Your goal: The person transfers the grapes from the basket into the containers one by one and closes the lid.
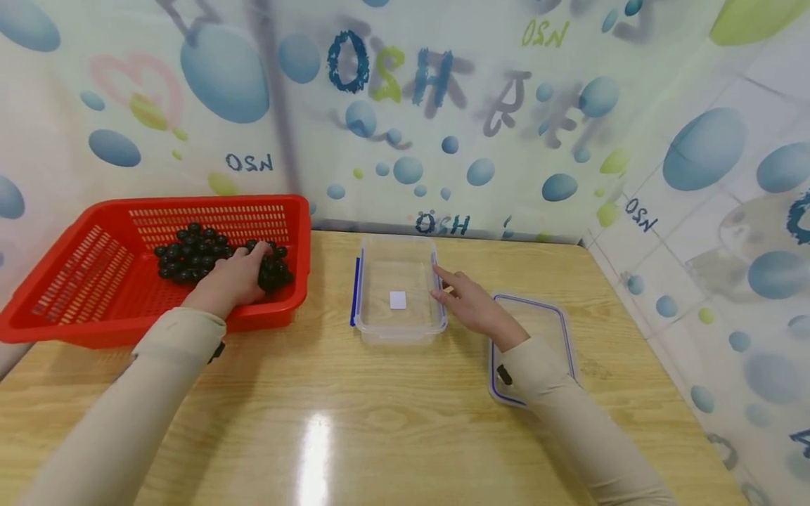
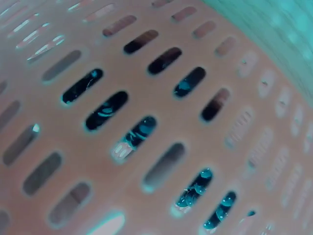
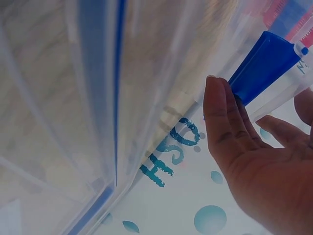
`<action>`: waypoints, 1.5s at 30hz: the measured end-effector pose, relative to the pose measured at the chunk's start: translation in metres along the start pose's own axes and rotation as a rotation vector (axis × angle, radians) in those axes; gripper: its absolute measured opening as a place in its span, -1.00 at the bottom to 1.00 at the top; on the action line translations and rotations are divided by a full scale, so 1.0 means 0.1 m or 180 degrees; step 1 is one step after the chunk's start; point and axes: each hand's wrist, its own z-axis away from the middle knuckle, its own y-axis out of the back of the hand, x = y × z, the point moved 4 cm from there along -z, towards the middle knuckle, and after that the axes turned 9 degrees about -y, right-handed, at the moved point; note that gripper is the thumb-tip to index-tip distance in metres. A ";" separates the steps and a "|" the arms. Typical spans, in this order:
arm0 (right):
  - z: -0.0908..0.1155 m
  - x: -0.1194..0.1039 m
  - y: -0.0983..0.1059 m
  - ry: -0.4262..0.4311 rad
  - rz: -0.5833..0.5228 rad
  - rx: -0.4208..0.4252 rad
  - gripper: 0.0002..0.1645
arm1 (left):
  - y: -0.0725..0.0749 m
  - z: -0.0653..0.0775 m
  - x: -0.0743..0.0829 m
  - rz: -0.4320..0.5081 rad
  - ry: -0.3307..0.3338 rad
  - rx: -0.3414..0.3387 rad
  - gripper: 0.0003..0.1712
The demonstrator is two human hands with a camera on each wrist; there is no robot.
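My left hand (image 1: 234, 279) reaches into a red plastic basket (image 1: 302, 253) at the left and grips a bunch of black grapes (image 1: 275, 273), its fingertips partly hidden among them. Through the basket's slots, the left wrist view shows dark grapes (image 2: 195, 188). At the middle of the table stands a clear plastic container (image 1: 380, 281) with a blue clip on its left side and a small white square inside. My right hand (image 1: 471, 303) touches its right rim with fairly straight fingers. In the right wrist view these fingers rest by a blue clip (image 3: 264, 66).
More black grapes (image 1: 193, 256) lie in the basket, left of my hand. A clear lid with a blue seal (image 1: 538, 306) lies on the wooden table (image 1: 380, 436) at the right, partly beneath my right forearm. A patterned sheet (image 1: 411, 140) hangs behind.
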 end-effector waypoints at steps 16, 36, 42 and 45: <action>0.00 0.01 0.01 -0.0023 -0.0015 -0.0010 -0.31 | 0.08 0.04 -0.03 0.0128 0.0196 0.0350 -0.57; -0.03 0.03 0.04 0.0039 0.0136 -0.0019 -0.32 | 0.66 0.38 0.84 0.0749 -0.0570 0.2315 -0.64; -0.04 0.04 0.03 0.0020 0.0116 0.0007 -0.31 | 0.50 0.13 1.29 0.0698 -0.1105 0.2250 -0.67; -0.04 0.03 0.03 0.0043 0.0125 -0.0001 -0.31 | 0.36 -0.02 1.42 0.0630 -0.1274 0.2102 -0.67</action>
